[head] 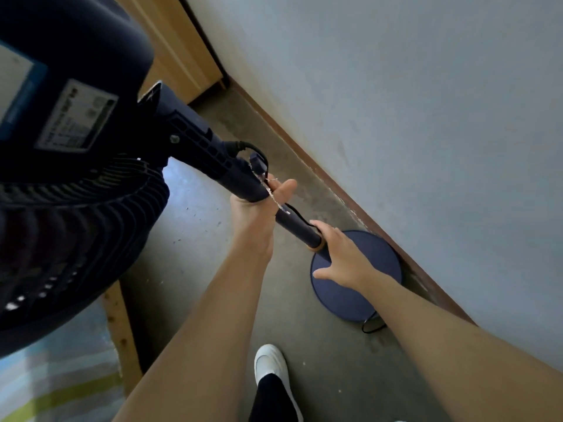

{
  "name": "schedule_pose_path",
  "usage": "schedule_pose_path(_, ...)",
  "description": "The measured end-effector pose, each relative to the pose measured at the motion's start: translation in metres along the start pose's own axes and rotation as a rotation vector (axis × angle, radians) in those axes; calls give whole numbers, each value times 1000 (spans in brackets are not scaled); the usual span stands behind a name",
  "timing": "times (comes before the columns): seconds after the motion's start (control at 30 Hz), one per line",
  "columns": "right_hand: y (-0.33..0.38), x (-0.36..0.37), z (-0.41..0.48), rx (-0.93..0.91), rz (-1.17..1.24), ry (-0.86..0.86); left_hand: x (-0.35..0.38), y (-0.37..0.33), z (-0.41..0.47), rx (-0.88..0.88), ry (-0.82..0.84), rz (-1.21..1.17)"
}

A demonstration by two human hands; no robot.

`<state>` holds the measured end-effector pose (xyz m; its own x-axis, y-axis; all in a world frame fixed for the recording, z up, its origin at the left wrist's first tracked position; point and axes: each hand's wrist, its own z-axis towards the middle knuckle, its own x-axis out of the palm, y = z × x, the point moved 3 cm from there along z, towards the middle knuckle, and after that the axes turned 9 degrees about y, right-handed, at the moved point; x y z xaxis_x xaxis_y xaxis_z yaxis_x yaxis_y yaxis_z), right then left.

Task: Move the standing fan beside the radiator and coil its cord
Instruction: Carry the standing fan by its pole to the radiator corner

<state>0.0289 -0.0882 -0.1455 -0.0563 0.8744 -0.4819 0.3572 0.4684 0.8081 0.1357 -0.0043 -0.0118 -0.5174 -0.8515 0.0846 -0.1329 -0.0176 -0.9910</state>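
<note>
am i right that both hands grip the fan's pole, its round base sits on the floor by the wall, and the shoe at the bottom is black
Not quite: the shoe is white, as the head view shows. The rest holds: left hand and right hand grip the pole, and the round base sits by the wall.

floor (195,239): grey concrete; fan base (374,287); cord loop (373,325); shoe (271,363)
</note>
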Motion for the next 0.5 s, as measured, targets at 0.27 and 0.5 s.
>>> schedule_pose_path(0.27, -2, 24, 41, 90, -12, -77, -55, 1, 16, -35, -87, -111)
schedule_pose_path(0.5, 15, 62, 82, 212, -139, 22, -110, -2, 18, -16, -150, -152)
